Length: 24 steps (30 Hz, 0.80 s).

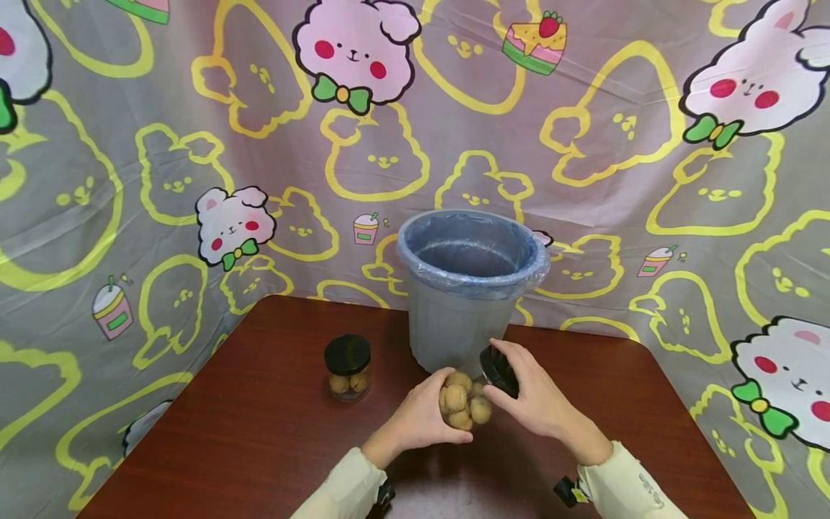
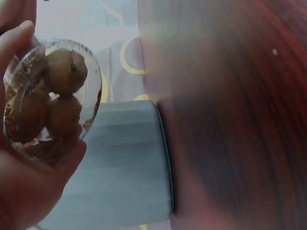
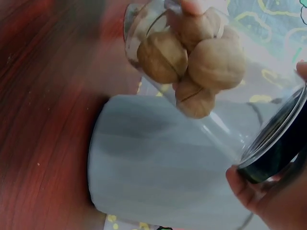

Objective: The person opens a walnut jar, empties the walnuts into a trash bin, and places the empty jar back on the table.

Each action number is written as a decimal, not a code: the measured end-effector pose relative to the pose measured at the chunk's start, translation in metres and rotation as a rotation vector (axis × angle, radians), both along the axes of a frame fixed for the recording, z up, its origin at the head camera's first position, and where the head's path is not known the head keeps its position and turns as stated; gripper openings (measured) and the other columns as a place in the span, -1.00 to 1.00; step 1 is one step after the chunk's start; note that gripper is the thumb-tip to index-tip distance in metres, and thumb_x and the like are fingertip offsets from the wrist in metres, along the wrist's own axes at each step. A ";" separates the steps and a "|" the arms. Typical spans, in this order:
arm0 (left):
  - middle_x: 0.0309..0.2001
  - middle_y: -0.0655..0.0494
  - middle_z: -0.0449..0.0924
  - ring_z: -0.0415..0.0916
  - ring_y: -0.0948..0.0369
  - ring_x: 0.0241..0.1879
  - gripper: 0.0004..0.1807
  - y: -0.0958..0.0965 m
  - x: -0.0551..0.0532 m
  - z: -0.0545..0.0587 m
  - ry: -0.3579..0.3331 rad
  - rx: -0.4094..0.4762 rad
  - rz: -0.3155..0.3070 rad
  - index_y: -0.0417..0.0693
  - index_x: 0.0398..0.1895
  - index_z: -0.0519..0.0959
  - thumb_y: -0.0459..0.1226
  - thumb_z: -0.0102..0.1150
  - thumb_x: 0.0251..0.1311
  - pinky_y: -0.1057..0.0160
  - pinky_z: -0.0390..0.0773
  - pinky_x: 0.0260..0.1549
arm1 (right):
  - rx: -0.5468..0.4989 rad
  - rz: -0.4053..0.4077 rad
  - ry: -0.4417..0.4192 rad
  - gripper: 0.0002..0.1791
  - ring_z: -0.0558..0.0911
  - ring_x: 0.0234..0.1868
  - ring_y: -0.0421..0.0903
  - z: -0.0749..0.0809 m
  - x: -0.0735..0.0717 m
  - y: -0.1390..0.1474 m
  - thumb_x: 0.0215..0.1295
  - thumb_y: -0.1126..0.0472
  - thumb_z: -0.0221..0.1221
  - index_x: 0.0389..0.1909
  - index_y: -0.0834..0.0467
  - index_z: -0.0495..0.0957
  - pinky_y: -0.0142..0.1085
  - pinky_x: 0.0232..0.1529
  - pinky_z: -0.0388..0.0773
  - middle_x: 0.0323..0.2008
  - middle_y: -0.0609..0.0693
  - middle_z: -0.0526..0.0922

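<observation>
My left hand [image 1: 418,417] grips a clear jar [image 1: 462,405] holding several walnuts [image 3: 217,64], low over the table in front of the bin. The jar lies tilted on its side, its base toward the left hand and its mouth toward the right. Fingers and thumb of my right hand [image 1: 534,398] hold the black lid [image 1: 498,371] by its rim. In the right wrist view the lid sits right at the jar's mouth. From the left wrist, the jar's round base shows walnuts pressed against it.
A grey bin [image 1: 454,328] with a bluish plastic liner [image 1: 476,285] stands just behind the hands. To the left, a second jar [image 1: 349,386] with a black lid and walnuts inside stands upright on the dark red wooden table [image 1: 259,432]. A cartoon-print curtain [image 1: 363,158] hangs behind.
</observation>
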<state>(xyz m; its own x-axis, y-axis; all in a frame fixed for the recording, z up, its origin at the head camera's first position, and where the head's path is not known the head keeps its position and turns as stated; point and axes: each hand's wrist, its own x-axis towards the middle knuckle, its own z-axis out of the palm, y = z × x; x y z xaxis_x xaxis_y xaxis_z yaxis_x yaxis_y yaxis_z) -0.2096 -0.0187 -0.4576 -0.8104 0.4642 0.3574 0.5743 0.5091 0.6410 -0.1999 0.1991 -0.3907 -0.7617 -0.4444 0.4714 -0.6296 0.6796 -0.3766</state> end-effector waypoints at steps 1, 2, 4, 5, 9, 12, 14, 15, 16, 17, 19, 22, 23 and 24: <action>-0.04 0.22 0.34 0.36 0.33 -0.14 0.05 0.000 0.000 0.000 0.020 -0.013 0.018 0.02 0.18 0.16 0.17 0.39 -0.50 0.26 0.41 -0.20 | -0.003 -0.011 -0.007 -0.26 0.24 0.12 -0.08 0.000 0.000 -0.001 0.09 -0.11 0.12 0.25 0.09 0.12 -0.07 0.01 0.24 0.17 -0.01 0.21; -0.03 0.20 0.34 0.35 0.32 -0.12 0.07 0.001 0.000 -0.001 0.037 -0.029 0.036 0.01 0.18 0.15 0.18 0.38 -0.50 0.25 0.41 -0.19 | -0.007 -0.027 -0.013 -0.26 0.23 0.13 -0.07 -0.001 0.000 -0.002 0.10 -0.11 0.11 0.25 0.09 0.12 -0.07 0.02 0.23 0.17 0.00 0.21; 0.00 0.17 0.33 0.34 0.29 -0.08 0.08 0.001 0.000 -0.001 0.065 -0.063 0.071 -0.01 0.19 0.15 0.21 0.36 -0.50 0.21 0.40 -0.18 | -0.017 -0.058 -0.035 -0.28 0.22 0.15 -0.05 -0.001 0.001 -0.005 0.12 -0.12 0.09 0.24 0.12 0.14 -0.06 0.04 0.21 0.17 0.01 0.22; 0.01 0.16 0.33 0.34 0.27 -0.07 0.09 0.001 0.000 -0.001 0.077 -0.078 0.087 -0.02 0.19 0.15 0.22 0.36 -0.50 0.19 0.41 -0.18 | -0.020 -0.075 -0.048 -0.29 0.23 0.15 -0.04 -0.001 0.001 -0.006 0.13 -0.13 0.07 0.24 0.13 0.14 -0.06 0.04 0.21 0.17 0.02 0.22; 0.02 0.13 0.32 0.32 0.24 -0.05 0.10 0.002 0.001 -0.001 0.105 -0.120 0.128 -0.02 0.20 0.15 0.27 0.31 -0.50 0.16 0.41 -0.18 | -0.037 -0.133 -0.107 -0.31 0.28 0.11 -0.01 -0.001 0.002 -0.009 0.18 -0.16 0.00 0.23 0.15 0.14 -0.05 0.02 0.24 0.13 0.05 0.26; 0.02 0.12 0.32 0.32 0.23 -0.04 0.10 0.001 0.001 0.001 0.104 -0.115 0.129 -0.03 0.20 0.15 0.27 0.31 -0.50 0.15 0.41 -0.17 | -0.036 -0.150 -0.135 -0.30 0.32 0.08 0.00 0.000 0.001 -0.010 0.19 -0.18 -0.03 0.23 0.14 0.12 -0.04 -0.01 0.27 0.11 0.06 0.27; 0.03 0.12 0.32 0.32 0.22 -0.03 0.10 0.000 0.001 0.001 0.096 -0.109 0.120 -0.03 0.20 0.15 0.25 0.33 -0.50 0.15 0.40 -0.17 | -0.032 -0.144 -0.139 -0.30 0.32 0.07 0.00 0.000 0.001 -0.009 0.19 -0.17 -0.02 0.24 0.14 0.12 -0.04 -0.01 0.28 0.10 0.06 0.27; 0.03 0.12 0.32 0.32 0.23 -0.03 0.10 0.000 0.001 0.001 0.089 -0.107 0.114 -0.04 0.20 0.15 0.23 0.34 -0.50 0.15 0.40 -0.17 | -0.027 -0.139 -0.138 -0.30 0.32 0.07 -0.01 0.000 0.001 -0.009 0.19 -0.17 -0.02 0.24 0.15 0.12 -0.04 0.00 0.27 0.11 0.06 0.26; 0.04 0.12 0.31 0.32 0.23 -0.03 0.09 0.000 0.001 0.001 0.082 -0.105 0.107 -0.04 0.20 0.15 0.21 0.36 -0.49 0.15 0.40 -0.16 | -0.025 -0.131 -0.136 -0.30 0.31 0.08 -0.01 0.000 0.001 -0.009 0.19 -0.16 -0.01 0.24 0.15 0.12 -0.03 0.00 0.27 0.11 0.06 0.26; 0.04 0.12 0.31 0.32 0.23 -0.03 0.09 -0.001 0.001 0.001 0.074 -0.102 0.100 -0.04 0.20 0.15 0.20 0.37 -0.49 0.16 0.40 -0.16 | -0.025 -0.122 -0.133 -0.31 0.31 0.08 -0.01 0.000 0.001 -0.009 0.18 -0.14 0.01 0.23 0.16 0.12 -0.03 0.00 0.26 0.11 0.05 0.26; 0.04 0.13 0.31 0.32 0.25 -0.04 0.09 -0.001 0.000 0.000 0.064 -0.099 0.089 -0.04 0.21 0.15 0.18 0.38 -0.49 0.17 0.39 -0.16 | -0.023 -0.105 -0.127 -0.32 0.30 0.09 -0.02 0.000 0.001 -0.009 0.18 -0.11 0.03 0.23 0.16 0.13 -0.03 0.01 0.26 0.11 0.05 0.25; 0.03 0.15 0.32 0.33 0.27 -0.06 0.09 -0.002 -0.001 -0.002 0.056 -0.081 0.066 -0.05 0.20 0.15 0.16 0.39 -0.50 0.19 0.39 -0.16 | -0.015 -0.084 -0.111 -0.32 0.33 0.04 -0.04 0.000 0.001 -0.008 0.17 -0.07 0.06 0.23 0.18 0.13 -0.06 -0.03 0.30 0.10 0.04 0.26; 0.02 0.16 0.32 0.34 0.28 -0.07 0.09 -0.002 -0.002 -0.002 0.058 -0.076 0.059 -0.05 0.20 0.16 0.17 0.39 -0.50 0.21 0.40 -0.16 | -0.009 -0.079 -0.104 -0.32 0.33 0.03 -0.05 0.000 0.001 -0.008 0.17 -0.07 0.06 0.23 0.18 0.12 -0.06 -0.04 0.31 0.10 0.04 0.26; 0.00 0.17 0.33 0.34 0.29 -0.08 0.08 -0.002 -0.002 -0.002 0.060 -0.069 0.050 -0.04 0.19 0.16 0.18 0.38 -0.50 0.22 0.40 -0.17 | -0.006 -0.077 -0.099 -0.31 0.34 0.02 -0.07 0.000 0.001 -0.008 0.17 -0.08 0.06 0.23 0.18 0.12 -0.08 -0.05 0.32 0.09 0.03 0.26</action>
